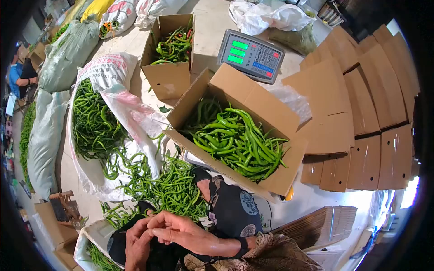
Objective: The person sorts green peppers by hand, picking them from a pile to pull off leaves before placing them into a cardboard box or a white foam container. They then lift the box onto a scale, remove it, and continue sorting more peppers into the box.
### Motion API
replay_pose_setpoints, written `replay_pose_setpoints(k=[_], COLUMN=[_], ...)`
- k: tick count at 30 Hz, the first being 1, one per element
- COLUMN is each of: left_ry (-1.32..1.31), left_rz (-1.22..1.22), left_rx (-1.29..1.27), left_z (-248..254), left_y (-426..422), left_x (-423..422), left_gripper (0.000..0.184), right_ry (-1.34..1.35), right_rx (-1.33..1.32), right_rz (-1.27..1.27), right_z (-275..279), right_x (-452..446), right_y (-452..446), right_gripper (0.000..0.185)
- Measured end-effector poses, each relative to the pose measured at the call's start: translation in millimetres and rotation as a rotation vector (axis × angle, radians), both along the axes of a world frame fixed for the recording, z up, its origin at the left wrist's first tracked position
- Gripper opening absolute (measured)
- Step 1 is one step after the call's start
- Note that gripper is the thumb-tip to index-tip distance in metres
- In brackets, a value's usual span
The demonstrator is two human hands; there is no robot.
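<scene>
My left hand (137, 240) and my right hand (180, 230) meet above my lap, thumbs and fingertips pinched together. Whatever may be between the fingers is too small or hidden to name. Just beyond them, a loose heap of green chili peppers (174, 185) covers the floor, spilling from a white woven sack (81, 174). An open cardboard box (253, 97) farther ahead is well filled with long green peppers (244, 144). My knee, in dark patterned cloth (235, 210), lies between the hands and that box.
A digital scale display (251, 55) stands behind the box. Another open carton (167, 81) holds peppers. Stacked cartons (366, 158) line the right, with flattened cardboard (323, 226) nearer. Full sacks (68, 58) stand at left; a white container (86, 239) with peppers sits beside me. Another person (20, 77) is far left.
</scene>
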State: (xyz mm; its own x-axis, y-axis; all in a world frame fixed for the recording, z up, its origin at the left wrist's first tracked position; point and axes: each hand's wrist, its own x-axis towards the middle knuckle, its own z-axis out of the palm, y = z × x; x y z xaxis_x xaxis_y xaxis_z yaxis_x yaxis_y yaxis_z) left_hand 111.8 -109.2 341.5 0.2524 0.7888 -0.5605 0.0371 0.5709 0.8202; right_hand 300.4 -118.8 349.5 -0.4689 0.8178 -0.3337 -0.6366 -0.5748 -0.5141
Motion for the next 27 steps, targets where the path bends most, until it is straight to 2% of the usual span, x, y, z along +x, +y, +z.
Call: replay_pose_setpoints(k=[5,8,9,11,12,14,15,16,17,18,21,25,27], left_ry=[0.041,-0.024,0.013,-0.055,0.030,0.206,0.288,0.244,0.186,0.248,0.376,0.320,0.326], left_rz=[0.040,-0.043,0.062,0.072,0.089,0.167,0.206,0.240,0.267,0.292,0.242,0.259,0.107], left_rx=[-0.028,-0.122,0.047,0.170,0.176,0.199,0.227,0.184,0.152,0.105,-0.012,-0.155,-0.117], left_z=[9,44,37,38,42,43,37,26,12,-4,-79,-187,-258], left_y=[4,18,13,21,27,38,43,45,46,45,25,2,-8], left_x=[4,-6,-14,-47,-66,-94,-108,-127,-147,-160,-208,-217,-218], left_gripper=[0.035,0.037,0.038,0.033,0.033,0.033,0.033,0.034,0.035,0.035,0.031,0.034,0.038], right_ry=[-0.062,-0.124,-0.152,-0.225,-0.286,-0.270,-0.440,-0.240,-0.400,-0.392,-0.380,-0.431,-0.420], right_rx=[0.004,0.003,0.018,0.000,-0.059,-0.115,-0.089,0.130,0.221,-0.012,-0.085,-0.204,-0.253], right_rz=[-0.014,-0.008,-0.003,-0.033,0.038,-0.035,0.004,-0.271,-0.359,-0.262,-0.210,-0.121,-0.049], right_z=[-6,-6,-6,-9,2,-3,-2,-10,-26,-18,-34,-63,-93], right_x=[4,7,5,-1,5,0,-1,-9,-20,-21,-32,-60,-74], right_y=[4,7,7,6,12,10,13,10,6,10,13,19,13], right_gripper=[0.029,0.027,0.026,0.023,0.023,0.021,0.018,0.014,0.013,0.013,0.009,0.010,0.012])
